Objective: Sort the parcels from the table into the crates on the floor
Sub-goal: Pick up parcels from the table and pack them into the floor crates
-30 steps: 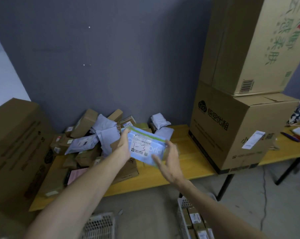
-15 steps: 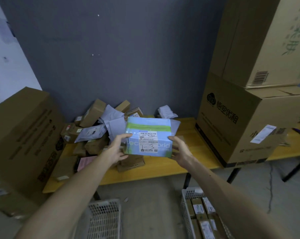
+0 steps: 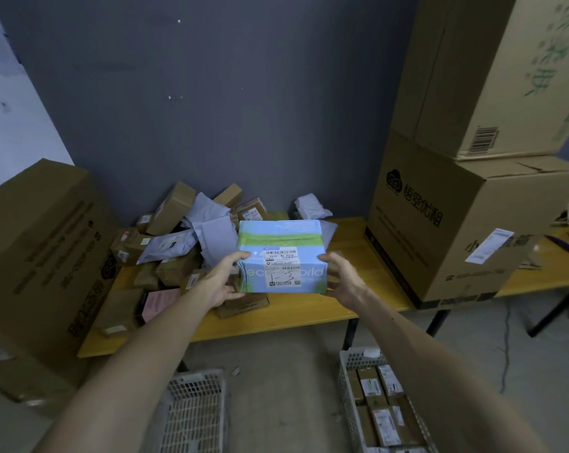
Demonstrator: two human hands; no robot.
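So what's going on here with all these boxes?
A person is midway through sorting. The left hand and right hand grip a light blue parcel by its sides above the yellow table, label facing the camera. More parcels lie piled on the table behind it. On the floor, the right crate holds several boxes; the left crate sits beside it.

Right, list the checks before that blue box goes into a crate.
1. Grip: left hand and right hand hold the box by its sides: ok.
2. Label faces the camera, "1-3" readable: ok.
3. Box lifted off the table: ok.
4. Which crate takes 1-3: cannot tell.
5. Room in left crate: ok.
6. Room in right crate, lined with parcels: cannot tell.
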